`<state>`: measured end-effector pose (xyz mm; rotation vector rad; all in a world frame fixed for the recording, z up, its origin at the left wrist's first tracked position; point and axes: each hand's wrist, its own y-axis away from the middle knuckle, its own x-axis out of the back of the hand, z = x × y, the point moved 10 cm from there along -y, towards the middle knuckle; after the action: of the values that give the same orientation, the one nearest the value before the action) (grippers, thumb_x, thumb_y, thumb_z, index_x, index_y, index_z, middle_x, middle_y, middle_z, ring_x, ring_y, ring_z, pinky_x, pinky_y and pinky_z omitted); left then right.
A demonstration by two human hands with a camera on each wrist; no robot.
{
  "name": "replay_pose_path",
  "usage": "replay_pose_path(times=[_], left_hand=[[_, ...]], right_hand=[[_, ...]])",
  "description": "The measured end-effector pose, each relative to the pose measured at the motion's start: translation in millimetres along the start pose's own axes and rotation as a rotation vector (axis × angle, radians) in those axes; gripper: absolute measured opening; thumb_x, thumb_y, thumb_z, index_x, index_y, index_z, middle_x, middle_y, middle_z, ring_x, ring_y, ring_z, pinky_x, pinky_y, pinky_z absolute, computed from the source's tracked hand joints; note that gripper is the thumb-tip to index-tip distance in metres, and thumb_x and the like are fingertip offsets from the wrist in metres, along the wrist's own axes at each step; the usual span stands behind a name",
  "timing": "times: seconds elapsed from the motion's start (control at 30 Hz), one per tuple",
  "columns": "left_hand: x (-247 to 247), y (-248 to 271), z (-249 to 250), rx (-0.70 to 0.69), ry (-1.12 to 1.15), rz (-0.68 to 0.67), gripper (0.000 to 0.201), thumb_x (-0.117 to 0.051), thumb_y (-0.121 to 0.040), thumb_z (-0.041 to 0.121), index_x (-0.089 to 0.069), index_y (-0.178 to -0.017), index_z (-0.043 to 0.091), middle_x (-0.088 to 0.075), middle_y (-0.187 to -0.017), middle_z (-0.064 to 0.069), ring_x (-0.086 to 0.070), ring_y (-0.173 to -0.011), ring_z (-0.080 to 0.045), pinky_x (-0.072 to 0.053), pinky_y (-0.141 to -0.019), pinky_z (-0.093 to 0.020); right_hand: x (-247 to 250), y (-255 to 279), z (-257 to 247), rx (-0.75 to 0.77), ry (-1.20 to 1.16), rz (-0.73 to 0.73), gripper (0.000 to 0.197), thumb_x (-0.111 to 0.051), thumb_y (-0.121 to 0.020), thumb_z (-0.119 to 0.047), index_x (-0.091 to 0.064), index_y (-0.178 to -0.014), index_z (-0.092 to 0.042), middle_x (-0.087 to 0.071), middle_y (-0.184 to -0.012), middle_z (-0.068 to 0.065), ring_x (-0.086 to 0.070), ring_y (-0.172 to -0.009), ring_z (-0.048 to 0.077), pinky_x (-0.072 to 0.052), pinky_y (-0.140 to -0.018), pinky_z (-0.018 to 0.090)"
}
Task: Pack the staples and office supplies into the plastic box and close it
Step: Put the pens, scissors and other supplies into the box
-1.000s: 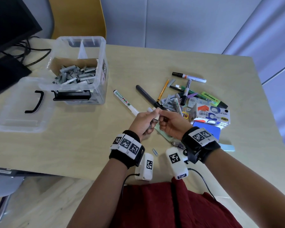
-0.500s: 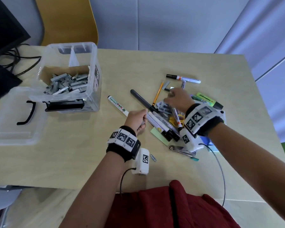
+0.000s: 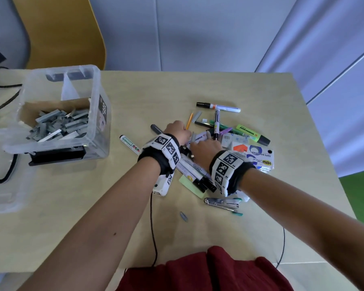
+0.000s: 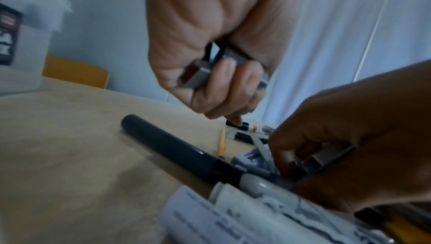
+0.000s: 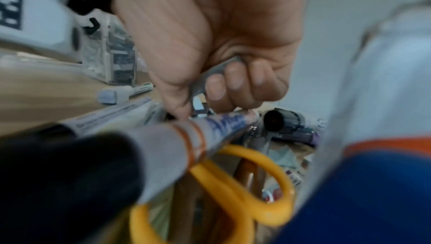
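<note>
Both hands have dropped into the supply pile at 3 o'clock on the bench: left hand [image 3: 178, 131] and right hand [image 3: 206, 148] each curl round staple strips [image 4: 200, 74], still bound for the plastic box [image 3: 97, 114].

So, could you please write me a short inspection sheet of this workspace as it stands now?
Surface: pale wooden table, partly covered.
Job's things: clear plastic box, open, grey staple strips inside; its clear lid lies beside it on the table.
Clutter: heap of markers, a green highlighter, a tape dispenser carton, yellow-handled scissors, a metal stapler.
Hands: left hand grips staple strips; right hand grips a grey staple strip.
Cables: thin black wrist-camera leads cross the table; more black cables far left.
Surroundings: yellow chair, grey wall panels.
</note>
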<state>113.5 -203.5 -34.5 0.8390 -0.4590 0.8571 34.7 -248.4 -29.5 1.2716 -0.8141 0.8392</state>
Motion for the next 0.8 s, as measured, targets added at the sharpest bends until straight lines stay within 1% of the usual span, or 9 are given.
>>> replay_pose_path(times=[0.1, 0.17, 0.23, 0.33, 0.4, 0.5, 0.6, 0.73, 0.8], left_hand=[[-18.4, -9.7, 9.6, -0.019, -0.146, -0.091, 0.024, -0.057, -0.088, 0.023, -0.051, -0.070, 0.008, -0.053, -0.069, -0.005, -0.057, -0.079, -0.028, -0.040, -0.064, -0.027], [-26.1, -13.1, 13.3, -0.032, -0.255, -0.122, 0.028, -0.058, -0.088, 0.029, -0.061, -0.094, 0.001, -0.062, -0.090, -0.013, -0.061, -0.092, -0.033, -0.040, -0.067, -0.029], [-29.1, -15.3, 13.9, -0.033, -0.353, -0.118, 0.038, -0.057, -0.089, 0.030, -0.059, -0.107, -0.003, -0.062, -0.109, -0.018, -0.061, -0.101, -0.034, -0.045, -0.073, -0.032], [-34.0, -18.1, 13.3, -0.038, -0.380, -0.151, 0.034, -0.055, -0.090, 0.024, -0.060, -0.108, -0.004, -0.061, -0.114, -0.021, -0.061, -0.101, -0.034, -0.046, -0.073, -0.032], [-34.2, -17.8, 13.5, -0.053, -0.369, -0.175, 0.028, -0.053, -0.090, 0.019, -0.062, -0.103, -0.004, -0.062, -0.112, -0.023, -0.062, -0.098, -0.035, -0.047, -0.070, -0.032], [-27.5, -16.1, 8.7, -0.054, -0.345, -0.170, 0.022, -0.049, -0.091, 0.017, -0.054, -0.075, 0.001, -0.064, -0.098, -0.021, -0.059, -0.078, -0.033, -0.039, -0.051, -0.027], [-9.9, -10.5, 0.3, -0.029, -0.117, -0.117, 0.035, -0.047, -0.089, 0.011, -0.043, -0.055, 0.008, -0.052, -0.058, -0.008, -0.046, -0.051, -0.025, -0.032, -0.043, -0.022], [33.3, 5.6, -6.3, -0.019, 0.425, -0.023, 0.031, -0.048, -0.088, 0.008, -0.042, -0.057, 0.009, -0.041, -0.041, -0.002, -0.033, -0.034, -0.015, -0.020, -0.034, -0.010], [61.0, 19.4, -8.3, -0.031, 0.606, 0.015, 0.029, -0.045, -0.090, 0.008, -0.043, -0.061, 0.010, -0.040, -0.036, 0.003, -0.027, -0.025, -0.009, -0.014, -0.033, -0.009]], right_hand=[[-0.4, 0.6, -7.2, 0.048, 0.052, 0.045, 0.040, -0.033, -0.099, -0.013, -0.035, -0.137, -0.003, -0.063, -0.118, 0.010, -0.058, -0.113, 0.027, -0.035, -0.104, 0.042], [-3.9, 0.5, -6.1, 0.053, 0.021, 0.055, 0.037, -0.033, -0.097, -0.010, -0.042, -0.132, -0.002, -0.063, -0.117, 0.010, -0.059, -0.111, 0.027, -0.042, -0.096, 0.039], [-7.1, 2.3, -4.3, 0.066, -0.031, 0.052, 0.034, -0.033, -0.096, -0.007, -0.047, -0.126, -0.002, -0.063, -0.115, 0.011, -0.059, -0.112, 0.029, -0.045, -0.097, 0.041], [-5.0, 7.3, 0.3, 0.090, -0.092, 0.073, 0.032, -0.034, -0.097, -0.010, -0.044, -0.125, 0.000, -0.063, -0.111, 0.014, -0.057, -0.113, 0.032, -0.045, -0.097, 0.045], [-2.1, 10.4, 6.8, 0.078, -0.174, 0.084, 0.029, -0.036, -0.098, -0.016, -0.045, -0.121, -0.001, -0.062, -0.109, 0.015, -0.056, -0.112, 0.034, -0.047, -0.087, 0.043], [3.3, 10.9, 22.9, 0.015, -0.412, 0.091, 0.022, -0.037, -0.097, -0.019, -0.050, -0.103, -0.003, -0.059, -0.098, 0.015, -0.060, -0.095, 0.032, -0.046, -0.074, 0.038], [12.2, 8.9, 39.4, -0.056, -0.805, 0.126, 0.016, -0.042, -0.093, -0.014, -0.048, -0.082, -0.004, -0.049, -0.075, 0.009, -0.051, -0.068, 0.021, -0.038, -0.059, 0.028], [21.5, 10.1, 37.3, -0.180, -1.502, 0.104, 0.028, -0.039, -0.096, -0.012, -0.044, -0.068, -0.011, -0.039, -0.041, -0.008, -0.031, -0.037, 0.006, -0.025, -0.037, 0.017], [28.2, 6.0, 15.5, -0.156, -1.799, 0.011, 0.032, -0.034, -0.098, -0.014, -0.044, -0.067, -0.013, -0.027, -0.035, -0.010, -0.022, -0.030, 0.004, -0.016, -0.035, 0.014]])
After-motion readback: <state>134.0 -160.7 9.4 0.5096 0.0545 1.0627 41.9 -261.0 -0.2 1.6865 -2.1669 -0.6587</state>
